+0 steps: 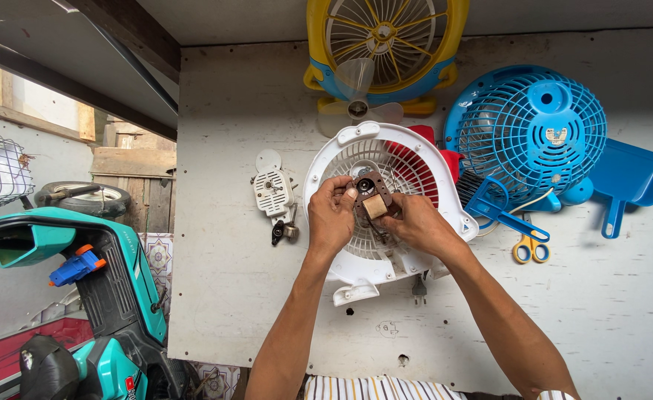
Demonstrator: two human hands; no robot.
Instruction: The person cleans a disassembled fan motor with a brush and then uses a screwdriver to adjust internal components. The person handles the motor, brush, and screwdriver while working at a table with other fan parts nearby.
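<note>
obs: both hands meet over the centre of the bench, each pinching one side of a small fan motor [371,198], brown laminated frame with a tan coil block at its lower edge and a dark shaft hole at its 12 o'clock. left hand [331,217] grips the motor's 9 o'clock side, thumb and fingers closed on the frame; right hand [417,224] is closed on the 3 o'clock side, fingers wrapped under. a two-sided hold like this keeps the part level and the shaft end facing up toward the camera.

motor sits just above the hub of a white fan housing [382,207], which lies flat on the white bench [237,296] with its grille up. cannot tell whether the motor touches the grille or is lifted clear. a thin dark wire hangs from the motor toward 6 o'clock.

around it: white switch unit [273,190] at 9 o'clock of the housing, lying near but apart, a small dark part just below it. yellow fan [385,44] at 12 o'clock with a clear blade [357,100] lying in front. blue fan guard [534,130] at 2 o'clock, blue dustpan [630,178] beyond it. blue brush [500,211] and yellow-handled scissors [531,248] at 3 o'clock, within the right hand's reach. teal scooter [82,296] stands off the bench at 8 o'clock.
</note>
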